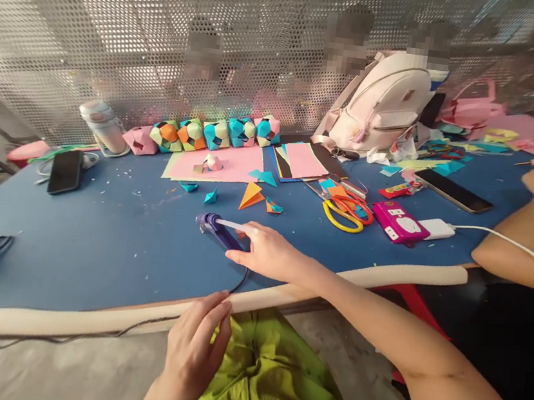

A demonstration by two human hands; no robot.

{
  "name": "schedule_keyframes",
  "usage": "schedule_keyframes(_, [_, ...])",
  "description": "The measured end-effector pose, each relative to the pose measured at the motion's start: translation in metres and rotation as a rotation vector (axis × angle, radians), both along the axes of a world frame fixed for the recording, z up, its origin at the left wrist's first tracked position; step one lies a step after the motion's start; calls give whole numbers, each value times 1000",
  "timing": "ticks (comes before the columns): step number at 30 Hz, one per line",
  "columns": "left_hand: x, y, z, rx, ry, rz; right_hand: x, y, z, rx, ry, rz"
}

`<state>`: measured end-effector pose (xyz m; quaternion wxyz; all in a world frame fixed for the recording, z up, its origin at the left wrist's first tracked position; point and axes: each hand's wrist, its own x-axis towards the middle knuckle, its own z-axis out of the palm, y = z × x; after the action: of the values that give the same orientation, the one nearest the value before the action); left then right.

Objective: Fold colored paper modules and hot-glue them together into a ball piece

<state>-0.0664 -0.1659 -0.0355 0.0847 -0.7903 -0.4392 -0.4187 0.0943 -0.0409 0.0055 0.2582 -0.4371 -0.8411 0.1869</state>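
A purple glue gun (226, 235) with a white glue stick (229, 224) in its back is at the table's near middle, nozzle to the left. My right hand (265, 250) is closed around its handle end, fingertips by the stick. Its black cord (243, 280) runs down to the padded edge. There my left hand (199, 334) rests with curled fingers closed over the cord. Beyond the gun lie small folded blue paper pieces (211, 196) and an orange folded piece (250, 197). Behind them a small pale pink folded piece (213, 163) sits on pink paper (245, 158).
Several folded paper balls (216, 135) line the back by a bottle (104, 128). Right are yellow-handled scissors (343, 217), a magenta power bank (398, 222), a phone (454, 190) and a backpack (386, 104). Another person's arm (519, 241) leans at far right. Another phone (64, 172) lies left.
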Motion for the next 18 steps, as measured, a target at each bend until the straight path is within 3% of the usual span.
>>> schedule_keyframes(4, [-22,-2,2,-15,161,62,-10,8,6,-83,35,64])
schedule_keyframes(8, [-39,-1,3,-45,295,44,-20,14,12,-197,8,90])
schedule_keyframes(14, [-54,-2,1,-125,287,-50,-38,24,18,-336,-4,135])
schedule_keyframes(18, [-81,1,12,-77,315,-22,-61,26,32,-342,85,208])
